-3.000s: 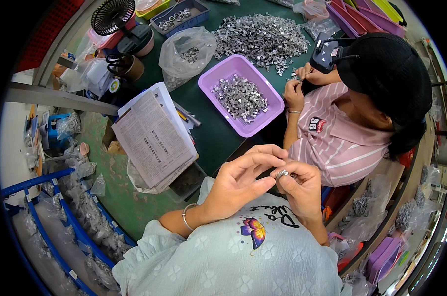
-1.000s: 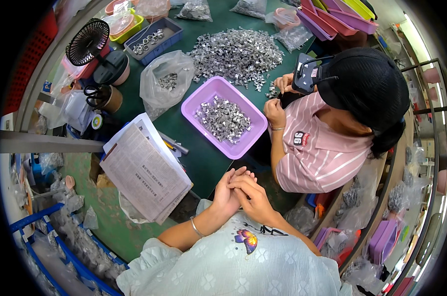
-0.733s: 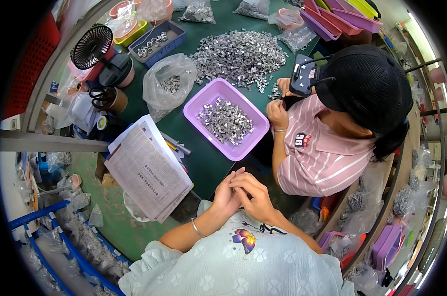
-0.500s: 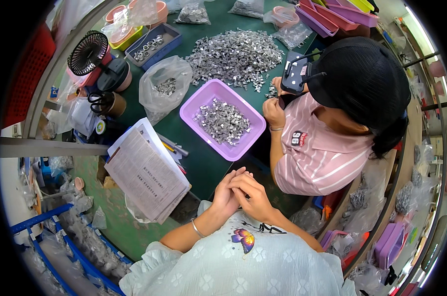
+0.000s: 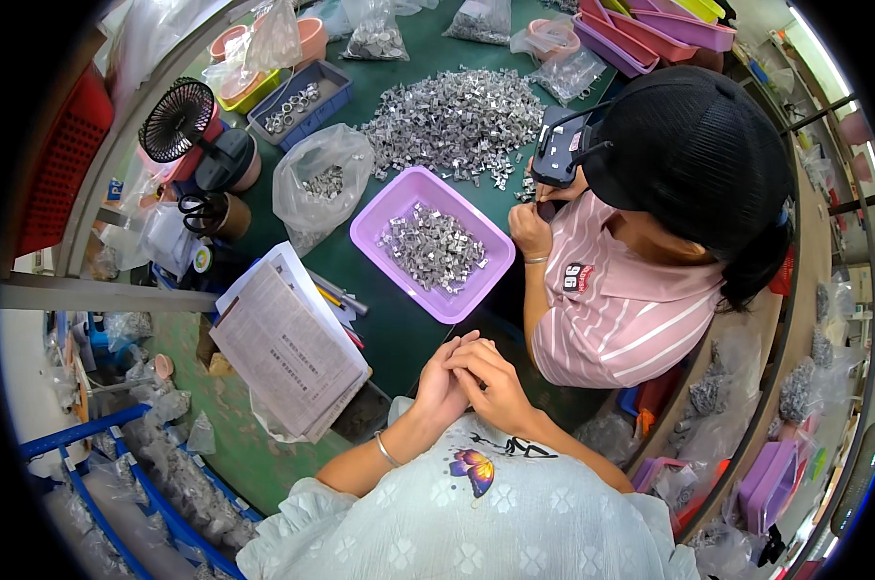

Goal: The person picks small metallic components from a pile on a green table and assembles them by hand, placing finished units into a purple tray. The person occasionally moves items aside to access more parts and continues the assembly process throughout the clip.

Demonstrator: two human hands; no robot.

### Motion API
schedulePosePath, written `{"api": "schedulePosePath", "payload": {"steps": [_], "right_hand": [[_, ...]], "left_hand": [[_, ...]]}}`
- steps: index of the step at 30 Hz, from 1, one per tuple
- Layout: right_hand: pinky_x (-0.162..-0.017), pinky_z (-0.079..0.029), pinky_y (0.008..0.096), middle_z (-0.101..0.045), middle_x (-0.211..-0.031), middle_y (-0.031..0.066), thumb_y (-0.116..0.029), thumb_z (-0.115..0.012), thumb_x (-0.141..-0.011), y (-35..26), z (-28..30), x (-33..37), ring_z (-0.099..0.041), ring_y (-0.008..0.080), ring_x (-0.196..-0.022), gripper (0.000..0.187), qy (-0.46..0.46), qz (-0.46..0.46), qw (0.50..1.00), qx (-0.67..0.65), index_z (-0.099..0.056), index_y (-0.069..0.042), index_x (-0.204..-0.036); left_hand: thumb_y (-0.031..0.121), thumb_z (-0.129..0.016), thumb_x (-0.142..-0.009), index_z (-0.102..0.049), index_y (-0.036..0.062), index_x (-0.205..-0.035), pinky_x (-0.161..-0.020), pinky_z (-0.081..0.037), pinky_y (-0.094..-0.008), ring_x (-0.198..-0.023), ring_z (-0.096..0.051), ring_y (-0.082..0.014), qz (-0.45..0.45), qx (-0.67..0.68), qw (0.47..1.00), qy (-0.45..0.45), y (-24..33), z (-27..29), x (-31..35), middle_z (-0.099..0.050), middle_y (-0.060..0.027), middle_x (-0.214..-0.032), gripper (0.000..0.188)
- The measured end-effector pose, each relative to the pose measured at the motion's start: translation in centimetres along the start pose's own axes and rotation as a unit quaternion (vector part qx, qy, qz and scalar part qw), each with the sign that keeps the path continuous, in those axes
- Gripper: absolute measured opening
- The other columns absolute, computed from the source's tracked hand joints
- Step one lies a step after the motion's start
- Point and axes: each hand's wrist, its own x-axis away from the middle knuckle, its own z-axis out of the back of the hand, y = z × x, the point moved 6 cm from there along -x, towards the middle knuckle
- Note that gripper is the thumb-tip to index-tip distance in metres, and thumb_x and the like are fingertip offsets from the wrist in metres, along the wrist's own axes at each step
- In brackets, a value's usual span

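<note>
My left hand [image 5: 439, 389] and my right hand [image 5: 491, 383] are clasped together in front of my shirt, near the table's front edge. The right hand's curled fingers lie over the left hand's, which are pressed together and partly covered. No object shows in either hand. Just beyond them stands a purple plastic tray [image 5: 362, 232] holding a heap of small silver metal parts [image 5: 431, 247]. A larger pile of similar metal parts [image 5: 457, 121] spreads over the green table [image 5: 399, 348] behind it.
At right, a co-worker [image 5: 631, 280] in a black cap bends over the table, hands by the pile. Left of the tray are a clear bag [image 5: 323, 174] of parts, stacked papers [image 5: 287, 338], pens, a black fan [image 5: 178, 121] and a blue bin [image 5: 302, 101]. Shelves flank the right side.
My hands stay clasped in the same place. The view has shifted slightly, and the co-worker's head and arms appear a little further left.
</note>
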Motion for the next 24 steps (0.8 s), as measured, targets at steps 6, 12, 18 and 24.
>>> {"api": "schedulePosePath", "payload": {"steps": [6,12,18,24], "right_hand": [[-0.075,-0.041,0.0345,-0.054,-0.084,0.0132,0.004,-0.054,-0.077,-0.04,0.14,-0.10,-0.051,0.0291,-0.082,0.010,0.001,0.018,1.000,-0.010,-0.057,0.001,-0.087],[-0.076,-0.041,0.0347,-0.054,-0.084,0.0135,0.004,-0.054,-0.078,-0.13,0.31,-0.08,-0.052,0.0293,-0.082,0.010,0.006,0.020,1.000,-0.009,-0.057,0.002,-0.087],[-0.078,-0.041,0.0353,-0.055,-0.085,0.0138,0.004,-0.054,-0.078,0.30,0.36,0.14,-0.052,0.0297,-0.084,0.010,0.003,0.016,1.000,-0.010,-0.057,0.002,-0.087],[-0.078,-0.041,0.0357,-0.055,-0.086,0.0141,0.004,-0.054,-0.078,0.20,0.40,0.22,-0.052,0.0303,-0.085,0.011,0.003,0.017,1.000,-0.008,-0.057,0.001,-0.088]], "left_hand": [[0.021,-0.041,-0.092,-0.054,0.0037,-0.106,-0.092,-0.041,-0.0356,-0.100,-0.054,-0.0224,-0.002,0.011,1.000,-0.014,0.03,-0.13,-0.01,-0.058,-0.0124,-0.104,0.025],[0.020,-0.041,-0.092,-0.055,0.0041,-0.105,-0.090,-0.042,-0.0352,-0.098,-0.054,-0.0218,-0.001,0.012,1.000,-0.018,0.02,0.03,-0.26,-0.058,-0.0114,-0.101,0.024],[0.021,-0.042,-0.092,-0.054,0.0046,-0.105,-0.089,-0.042,-0.0347,-0.096,-0.055,-0.0213,0.003,0.007,1.000,-0.016,-0.14,0.03,-0.32,-0.058,-0.0108,-0.100,0.024],[0.021,-0.041,-0.092,-0.054,0.0045,-0.105,-0.088,-0.043,-0.0346,-0.095,-0.055,-0.0212,-0.002,-0.006,1.000,-0.006,-0.10,-0.29,-0.02,-0.058,-0.0108,-0.099,0.024]]}}
